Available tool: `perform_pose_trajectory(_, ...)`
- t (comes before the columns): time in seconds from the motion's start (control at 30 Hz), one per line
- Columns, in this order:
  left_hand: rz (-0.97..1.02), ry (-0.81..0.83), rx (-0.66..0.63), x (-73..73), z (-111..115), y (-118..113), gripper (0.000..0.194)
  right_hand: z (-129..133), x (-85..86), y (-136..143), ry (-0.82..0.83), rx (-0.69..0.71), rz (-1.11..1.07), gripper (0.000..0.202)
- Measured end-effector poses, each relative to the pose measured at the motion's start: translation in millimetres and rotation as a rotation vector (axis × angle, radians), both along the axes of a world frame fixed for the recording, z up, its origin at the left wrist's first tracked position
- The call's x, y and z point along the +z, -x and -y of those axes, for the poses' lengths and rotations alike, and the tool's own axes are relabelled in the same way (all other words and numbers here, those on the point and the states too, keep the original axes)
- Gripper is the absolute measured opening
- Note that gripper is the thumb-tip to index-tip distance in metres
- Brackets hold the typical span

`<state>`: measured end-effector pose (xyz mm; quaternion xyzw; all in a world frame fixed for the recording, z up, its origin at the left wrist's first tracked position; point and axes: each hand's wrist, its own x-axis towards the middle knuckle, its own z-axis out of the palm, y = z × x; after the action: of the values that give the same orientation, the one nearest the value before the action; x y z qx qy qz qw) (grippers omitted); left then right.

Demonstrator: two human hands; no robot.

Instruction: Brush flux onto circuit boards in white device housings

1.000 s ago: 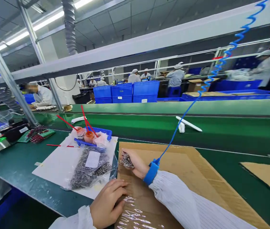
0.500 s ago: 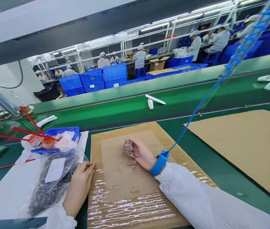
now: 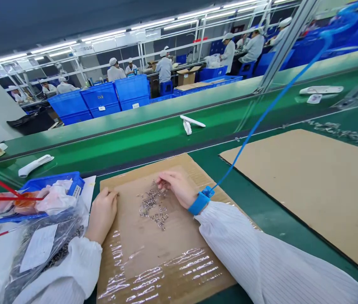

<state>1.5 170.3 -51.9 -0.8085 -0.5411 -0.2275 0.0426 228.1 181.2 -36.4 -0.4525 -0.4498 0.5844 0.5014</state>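
Observation:
Small metal parts lie scattered on a taped cardboard sheet. My right hand, with a blue wrist strap, is over the upper right edge of the scattered parts, its fingers curled together; what they hold, if anything, is too small to tell. My left hand pinches or presses the left edge of the cardboard, fingers together. Beside my left forearm lies a clear bag of dark small parts with a white label.
A blue tray with wrapped items and red sticks stands at the left. Another cardboard sheet lies at the right. Beyond is a green conveyor with white plastic pieces. A blue cord rises from my wrist strap. Several people work behind.
The clump of metal parts that was in my right hand is now spread over the cardboard. My right hand has turned palm down. The camera view has shifted to the right.

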Motion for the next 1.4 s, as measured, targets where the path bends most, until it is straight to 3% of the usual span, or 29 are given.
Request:
perform_pose_trajectory(0.13,0.017,-0.047,-0.022,-0.8,3.0,1.3,0.024,-12.5,0.6,-21.6,-0.057,-0.030,0.284,0.020)
perform_pose_trajectory(0.27,-0.017,0.004,-0.199,2.7,18.2,-11.5,0.033,-18.8,4.1,-37.2,-0.140,-0.058,0.552,0.010)
perform_pose_trajectory(0.4,-0.152,0.165,-0.368,4.1,20.4,-23.3,0.044,-19.0,4.2,-39.7,-0.208,-0.037,0.703,0.008)
perform_pose_trajectory(0.5,-0.172,0.249,-0.406,2.9,16.5,-23.4,0.045,-19.0,3.5,-38.9,-0.269,-0.111,0.770,0.017)
perform_pose_trajectory(0.63,-0.008,0.180,-0.372,-0.7,14.2,-17.9,0.035,-21.5,2.7,-41.9,-0.310,-0.193,0.809,0.022)
perform_pose_trajectory(0.8,0.114,0.117,-0.258,-3.0,14.4,-12.1,0.022,-25.0,-4.6,-45.0,-0.290,-0.115,0.767,0.016)
perform_pose_trajectory(1.03,0.205,0.110,-0.216,0.5,15.4,-11.4,0.016,-28.8,-13.6,-48.2,-0.237,-0.093,0.666,0.010)
perform_pose_trajectory(1.2,0.311,0.092,-0.168,5.0,18.3,-11.8,0.012,-18.1,2.2,-37.7,-0.192,-0.013,0.511,0.002)
perform_pose_trajectory(1.3,0.396,0.071,-0.121,11.6,27.7,-18.3,0.007,0.7,18.4,-18.3,-0.184,0.123,0.261,0.008)
perform_pose_trajectory(1.4,0.551,0.159,-0.134,20.4,43.9,-31.1,0.027,22.3,27.7,4.2,-0.152,0.313,-0.064,0.011)
